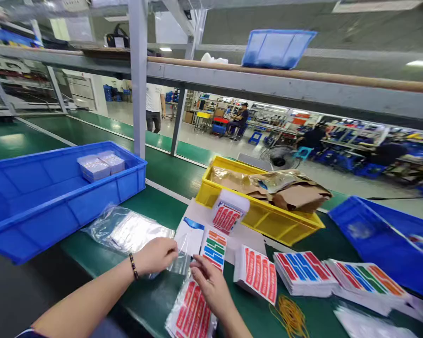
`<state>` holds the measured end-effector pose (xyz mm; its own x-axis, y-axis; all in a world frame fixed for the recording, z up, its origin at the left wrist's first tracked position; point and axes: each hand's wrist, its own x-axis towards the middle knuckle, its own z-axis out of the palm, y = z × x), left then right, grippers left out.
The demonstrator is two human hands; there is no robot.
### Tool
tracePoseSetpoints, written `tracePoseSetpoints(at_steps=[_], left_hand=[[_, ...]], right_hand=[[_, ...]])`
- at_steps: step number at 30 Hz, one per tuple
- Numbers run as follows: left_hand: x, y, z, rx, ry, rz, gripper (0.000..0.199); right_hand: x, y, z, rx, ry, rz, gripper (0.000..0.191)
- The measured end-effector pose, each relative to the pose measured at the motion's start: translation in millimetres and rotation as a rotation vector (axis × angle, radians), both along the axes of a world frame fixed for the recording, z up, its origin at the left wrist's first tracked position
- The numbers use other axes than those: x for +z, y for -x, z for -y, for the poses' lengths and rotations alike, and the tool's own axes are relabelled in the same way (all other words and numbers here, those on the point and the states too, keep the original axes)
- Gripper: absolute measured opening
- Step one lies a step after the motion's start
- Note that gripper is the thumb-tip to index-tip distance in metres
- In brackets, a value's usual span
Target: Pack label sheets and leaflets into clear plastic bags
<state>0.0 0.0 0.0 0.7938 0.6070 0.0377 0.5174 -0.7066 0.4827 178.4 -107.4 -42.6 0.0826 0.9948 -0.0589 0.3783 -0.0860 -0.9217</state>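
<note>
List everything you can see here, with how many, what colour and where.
Bins: three blue (left, right, shelf), one yellow, centre
Shelf: one, grey, overhead
Small packs: two, whitish, left bin
Brown paper: uncountable, yellow bin
Stacks: four, red or multicoloured, centre to right
Striped sheets: at least two, red, multicoloured, by hands
Card: one, white-blue, centre
Bags: several, clear, left and lower right
Rubber bands: uncountable, yellow, front
Worktop: green, beneath
Fan: one, dark, background
People: at least four, background
Bracelet: one, dark, left wrist
Left hand, right hand: bare, front
</note>
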Motion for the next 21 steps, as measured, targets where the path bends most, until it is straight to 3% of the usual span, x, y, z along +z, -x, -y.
tracePoseSetpoints(at_steps=[3,6,9,12,14,16,21], left_hand=[[-3.8,-20.9,15.6,-0.03,0.043,0.025,0.019],[-8.6,-40.1,23.6,0.031,0.196,0.131,0.032],[-17.9,-57.4,23.2,0.105,0.426,0.254,0.038],[-29.4,-69.7,20.2,0.186,0.773,0.379,0.026],[-35.0,-73.4,19.2,0.203,0.862,0.424,0.021],[-38.3,-73.6,19.3,0.21,0.827,0.447,0.018],[-43.6,-68.5,22.5,0.172,0.718,0.415,0.025]], right_hand=[[-18.3,4.9,-6.2,-0.148,-0.173,0.319,0.06],[-28.5,2.6,-5.4,-0.214,-0.537,0.734,0.04],[-31.5,-5.0,-1.6,-0.214,-0.765,0.957,0.035],[-32.0,-12.1,-1.8,-0.161,-0.824,1.067,0.034],[-31.9,-14.6,-4.2,-0.152,-0.823,1.046,0.032],[-31.8,-14.9,-6.4,-0.157,-0.774,0.902,0.03],[-27.3,-11.7,-4.9,-0.192,-0.353,0.214,0.032]])
